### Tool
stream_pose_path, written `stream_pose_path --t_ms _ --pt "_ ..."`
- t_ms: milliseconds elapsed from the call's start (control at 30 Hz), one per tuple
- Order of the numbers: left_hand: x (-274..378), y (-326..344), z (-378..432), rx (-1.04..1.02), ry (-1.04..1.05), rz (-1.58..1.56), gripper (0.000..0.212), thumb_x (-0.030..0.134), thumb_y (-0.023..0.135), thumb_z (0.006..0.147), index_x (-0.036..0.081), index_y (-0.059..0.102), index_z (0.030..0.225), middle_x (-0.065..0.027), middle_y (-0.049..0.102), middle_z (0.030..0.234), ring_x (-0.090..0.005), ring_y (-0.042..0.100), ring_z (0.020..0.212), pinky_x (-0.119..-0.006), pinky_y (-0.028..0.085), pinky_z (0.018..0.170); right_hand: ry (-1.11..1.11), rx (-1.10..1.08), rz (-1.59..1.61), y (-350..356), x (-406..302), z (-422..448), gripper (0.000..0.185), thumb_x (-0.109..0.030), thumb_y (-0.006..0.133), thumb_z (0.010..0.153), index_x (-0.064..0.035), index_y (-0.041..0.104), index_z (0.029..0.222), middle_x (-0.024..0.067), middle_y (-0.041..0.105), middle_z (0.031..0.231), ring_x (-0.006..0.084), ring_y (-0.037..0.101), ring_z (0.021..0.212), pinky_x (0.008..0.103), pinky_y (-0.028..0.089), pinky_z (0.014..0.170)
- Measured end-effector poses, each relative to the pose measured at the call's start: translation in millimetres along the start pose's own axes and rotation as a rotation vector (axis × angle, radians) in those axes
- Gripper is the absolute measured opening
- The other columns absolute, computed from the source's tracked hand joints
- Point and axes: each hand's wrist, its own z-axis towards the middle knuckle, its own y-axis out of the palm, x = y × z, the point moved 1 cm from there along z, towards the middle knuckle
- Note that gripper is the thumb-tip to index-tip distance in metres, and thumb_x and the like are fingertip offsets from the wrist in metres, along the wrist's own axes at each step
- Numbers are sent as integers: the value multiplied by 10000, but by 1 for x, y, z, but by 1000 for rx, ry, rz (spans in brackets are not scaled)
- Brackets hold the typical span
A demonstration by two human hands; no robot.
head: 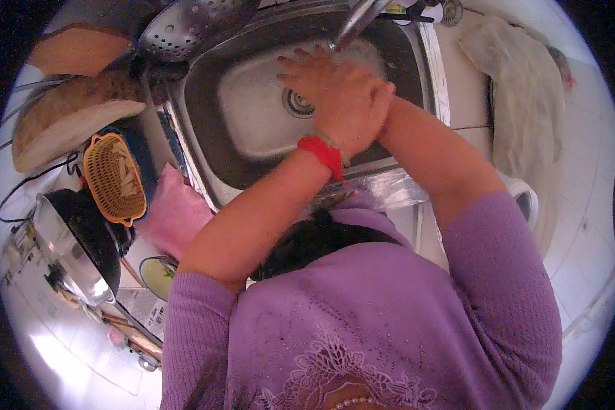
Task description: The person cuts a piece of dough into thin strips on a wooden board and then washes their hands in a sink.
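Note:
My left hand [351, 115], with a red band [322, 152] around its wrist, lies over the back and wrist of my right hand [310, 74], its fingers curled against it. The fingers of my right hand point to the left, spread apart, with no object seen in them. Both hands are somewhat blurred and partly hide each other. They are above a stainless steel sink [253, 102], beside the drain [298, 102] and just below the end of a metal faucet [356, 25]. Whether water is running cannot be told clearly.
A perforated metal colander [184, 33] stands at the sink's upper left. Further left are an orange plastic basket [102, 179], a pink cloth [177, 210], a metal pan [72, 251] and a bowl [156, 274]. A translucent plastic bag [525, 97] lies right of the sink.

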Motion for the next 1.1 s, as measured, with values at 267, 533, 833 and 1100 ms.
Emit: stream_pose_path --t_ms 267,533,833,1100 --pt "-103 -48 39 -514 -275 417 358 372 420 838 129 616 1013 -186 602 969 -307 559 968 -433 395 875 -115 -188 586 -21 2 22 424 -252 499 777 -118 477 1179 72 303 1367 296 315 1240 479 247 1017" --pt "-68 -3 31 -592 -237 -366 521 473 419 791 29 606 988 -150 617 979 -264 591 918 -379 422 812 -402 -32 96 30 -32 37 428 -309 497 782 -105 488 1158 82 322 1352 280 354 1216 440 269 1009" --pt "-16 -15 26 -275 -6 -68 503 443 503 749 48 583 1048 -154 557 1087 -319 517 1012 -439 360 873 -347 -68 246 9 -22 54 351 -293 440 832 -98 525 1111 103 356 1328 310 323 1226 440 244 1020" --pt "-79 -33 34 -538 -487 89 513 401 588 712 79 561 1111 -162 496 1194 -380 439 1112 -505 295 942 -12 -175 590 -26 -19 29 318 -236 453 848 -124 491 1143 126 450 1230 335 457 1078 370 336 970"
